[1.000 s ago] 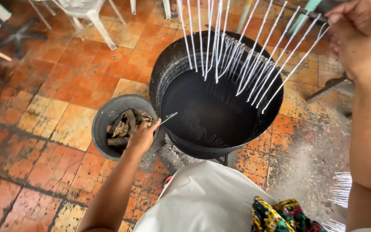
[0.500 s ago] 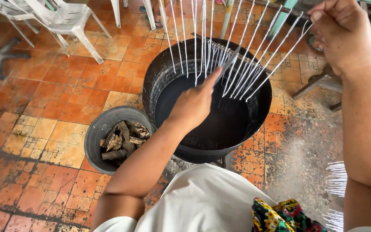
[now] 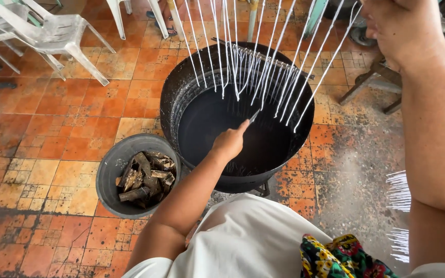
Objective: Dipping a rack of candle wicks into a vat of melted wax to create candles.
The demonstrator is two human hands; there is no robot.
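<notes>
My right hand (image 3: 405, 28) is raised at the top right, gripping the top of a row of thin white hanging strands (image 3: 263, 62) that dangle over a big black pot (image 3: 173, 100) of dark liquid. My left hand (image 3: 230, 141) reaches over the pot's near side and holds a thin metal tool (image 3: 254, 116), its tip pointing at the lower ends of the strands. A metal rod (image 3: 263, 56) lies across the pot's far rim.
A grey bucket (image 3: 110, 164) of dark wood scraps stands left of the pot on the orange tiled floor. White plastic chairs (image 3: 52, 36) are at the upper left, wooden furniture legs (image 3: 372, 82) at the upper right. More white strands (image 3: 400, 193) show at the right edge.
My left hand moved from beside the bucket up to the strands, then dropped lower over the pot with the tool. The right hand lifted the strands higher in the view.
</notes>
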